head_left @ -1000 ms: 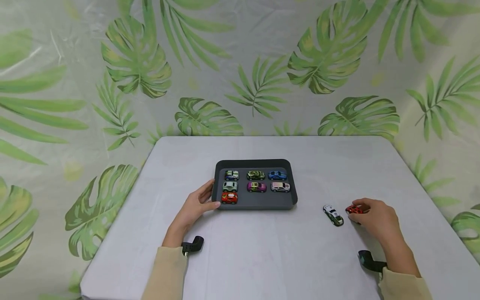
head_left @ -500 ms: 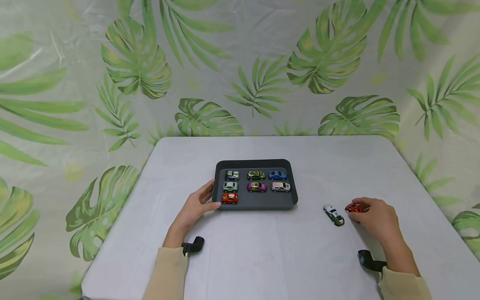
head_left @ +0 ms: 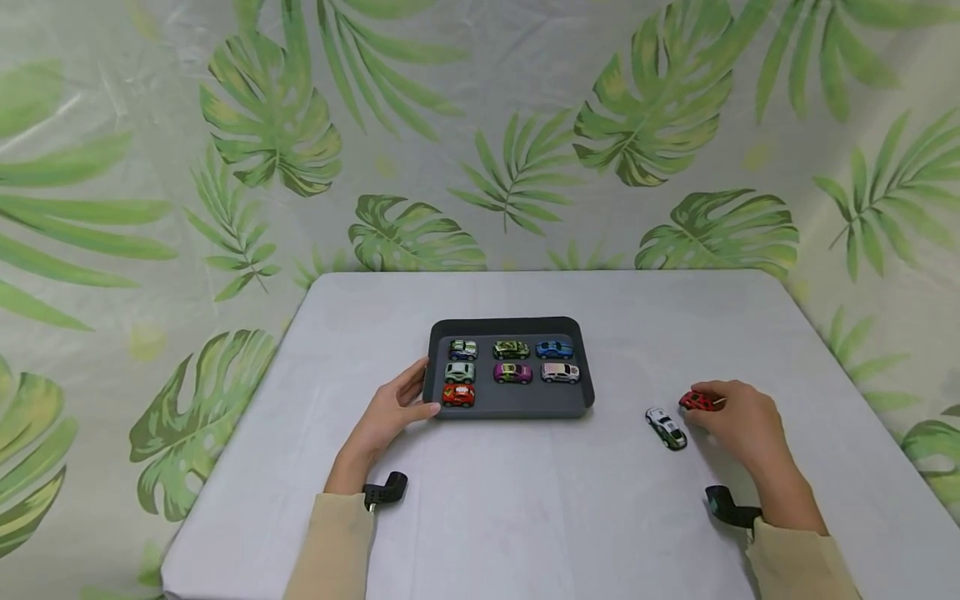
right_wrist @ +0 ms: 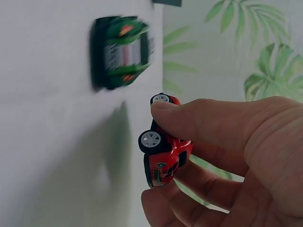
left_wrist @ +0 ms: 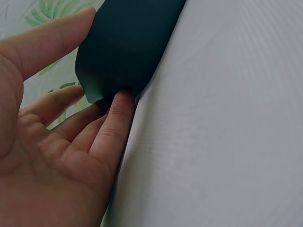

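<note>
My right hand (head_left: 742, 421) pinches a red toy car (head_left: 701, 401) between thumb and fingers. In the right wrist view the red toy car (right_wrist: 165, 142) is clear of the white table, its wheels turned toward the tabletop. Just left of it, a white and green toy car (head_left: 666, 428) stands on the table at a slant. At the left end of a dark grey tray (head_left: 517, 408), my left hand (head_left: 386, 417) holds on, thumb at the near corner. The left wrist view has the thumb on the tray's rim and the fingers (left_wrist: 111, 127) against its lower edge.
Several toy cars stand in rows in the tray, among them a blue one (head_left: 555, 349), a purple one (head_left: 513, 373) and a red-orange one (head_left: 458, 395) at the near left. The white tabletop (head_left: 525, 517) ends before a leaf-patterned backdrop (head_left: 517, 125).
My right hand has moved a little left and farther from me, taking the red toy car up off its spot beside the white and green one. The left hand and tray stay put.
</note>
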